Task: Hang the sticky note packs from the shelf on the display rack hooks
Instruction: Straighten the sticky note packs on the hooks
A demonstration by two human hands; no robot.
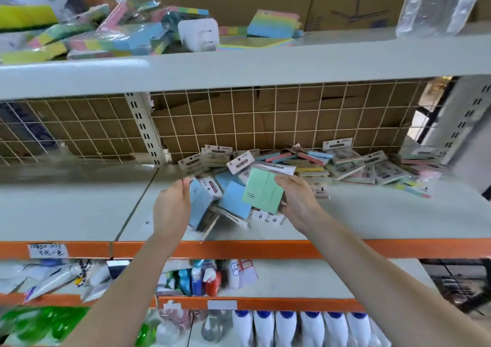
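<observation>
Sticky note packs [265, 176] lie heaped on the middle shelf [372, 213], toward its back edge against the wire grid [239, 118]. More packs [106, 35] sit on the shelf above, left.

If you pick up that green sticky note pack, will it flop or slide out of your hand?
The green pack probably stays stiff: it looks like a flat, straight-edged block in the right hand. Its clear shiny wrap may feel a bit slippery. It likely won't roll, being flat.
</observation>
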